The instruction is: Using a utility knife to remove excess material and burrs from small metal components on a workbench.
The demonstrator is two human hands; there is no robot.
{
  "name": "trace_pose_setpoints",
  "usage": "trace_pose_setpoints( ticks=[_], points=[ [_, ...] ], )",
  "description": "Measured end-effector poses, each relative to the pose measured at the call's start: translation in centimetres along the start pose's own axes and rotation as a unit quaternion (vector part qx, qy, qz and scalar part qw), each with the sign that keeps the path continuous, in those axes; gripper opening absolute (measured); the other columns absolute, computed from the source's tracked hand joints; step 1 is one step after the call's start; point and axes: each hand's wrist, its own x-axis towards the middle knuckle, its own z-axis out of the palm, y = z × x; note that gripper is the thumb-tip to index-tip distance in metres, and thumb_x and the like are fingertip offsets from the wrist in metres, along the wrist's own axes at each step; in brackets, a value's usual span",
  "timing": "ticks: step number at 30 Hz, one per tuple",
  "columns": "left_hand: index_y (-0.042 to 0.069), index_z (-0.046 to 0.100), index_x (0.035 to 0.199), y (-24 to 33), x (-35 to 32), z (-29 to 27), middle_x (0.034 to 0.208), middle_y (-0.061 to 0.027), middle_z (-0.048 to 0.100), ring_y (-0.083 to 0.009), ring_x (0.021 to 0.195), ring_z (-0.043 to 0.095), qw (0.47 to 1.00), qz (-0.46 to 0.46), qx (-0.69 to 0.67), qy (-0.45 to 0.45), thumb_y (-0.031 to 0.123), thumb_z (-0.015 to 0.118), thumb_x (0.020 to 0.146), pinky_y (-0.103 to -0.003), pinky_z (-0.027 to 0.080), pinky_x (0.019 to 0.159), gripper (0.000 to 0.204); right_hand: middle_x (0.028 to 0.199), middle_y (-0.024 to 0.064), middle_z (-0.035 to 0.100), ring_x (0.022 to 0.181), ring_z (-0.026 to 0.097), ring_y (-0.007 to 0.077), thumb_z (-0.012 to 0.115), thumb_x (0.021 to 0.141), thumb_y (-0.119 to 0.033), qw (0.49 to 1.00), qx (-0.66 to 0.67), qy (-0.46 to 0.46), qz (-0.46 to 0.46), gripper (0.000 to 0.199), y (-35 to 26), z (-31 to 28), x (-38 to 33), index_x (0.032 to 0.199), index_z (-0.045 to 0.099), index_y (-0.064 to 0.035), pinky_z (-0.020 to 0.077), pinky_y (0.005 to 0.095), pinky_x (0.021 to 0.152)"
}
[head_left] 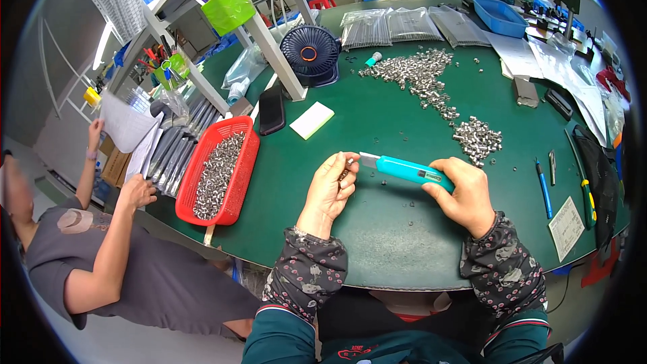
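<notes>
hands (397,192) over green table (391,121), workshop

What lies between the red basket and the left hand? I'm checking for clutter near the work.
In the head view, only bare green table lies between the red basket and the left hand; nothing rests there.
</notes>
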Motion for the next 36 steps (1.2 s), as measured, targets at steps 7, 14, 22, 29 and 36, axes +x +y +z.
trace_pose_setpoints(
  ticks=[7,14,22,29,36],
  points=[
    [0.003,0.053,0.091,-0.35,0.32,-0.35,0.076,-0.0030,0.048,-0.0035,0.051,0.034,0.999,0.026,-0.033,-0.028,0.015,0.048,0.086,-0.014,0.023,0.035,0.014,0.073,0.0112,0.057,0.062,0.056,0.0273,0.065,0.066,-0.020,0.994,0.051,-0.055,0.079,0.025,0.31,0.27,-0.16,0.083,0.059,-0.0037,0.0439,0.0334,0.056],
    [0.003,0.053,0.093,-0.37,0.40,-0.51,0.077,-0.0032,0.048,-0.0045,0.051,0.034,0.998,0.018,-0.041,-0.050,0.015,0.048,0.086,-0.013,0.022,0.035,0.014,0.075,0.0130,0.059,0.066,0.058,0.0272,0.065,0.066,-0.022,0.987,0.085,-0.083,0.112,0.026,0.29,0.21,-0.14,0.084,0.060,-0.0027,0.0449,0.0338,0.059],
    [0.000,0.053,0.095,-0.37,0.41,-0.58,0.075,-0.0023,0.049,-0.0033,0.051,0.035,0.998,0.013,-0.018,-0.060,0.014,0.048,0.086,-0.013,0.023,0.035,0.018,0.075,0.0133,0.059,0.067,0.058,0.0276,0.065,0.066,-0.022,0.986,0.082,-0.089,0.112,0.026,0.25,0.23,-0.15,0.083,0.060,-0.0025,0.0450,0.0340,0.060],
    [-0.002,0.053,0.095,-0.23,0.28,-0.48,0.074,-0.0032,0.049,-0.0036,0.049,0.035,0.998,-0.002,-0.038,-0.048,0.014,0.047,0.086,-0.014,0.023,0.034,0.019,0.075,0.0130,0.059,0.067,0.058,0.0276,0.065,0.067,-0.022,0.986,0.079,-0.095,0.117,0.026,0.12,0.20,-0.09,0.083,0.060,-0.0028,0.0448,0.0341,0.060],
    [0.000,0.053,0.094,-0.08,0.18,-0.17,0.072,-0.0037,0.049,-0.0041,0.047,0.035,0.999,-0.006,-0.038,-0.025,0.013,0.047,0.086,-0.014,0.023,0.034,0.016,0.074,0.0129,0.059,0.066,0.057,0.0273,0.065,0.067,-0.023,0.985,0.074,-0.099,0.118,0.026,0.25,0.25,-0.24,0.083,0.060,-0.0031,0.0444,0.0343,0.059]
  ],
)
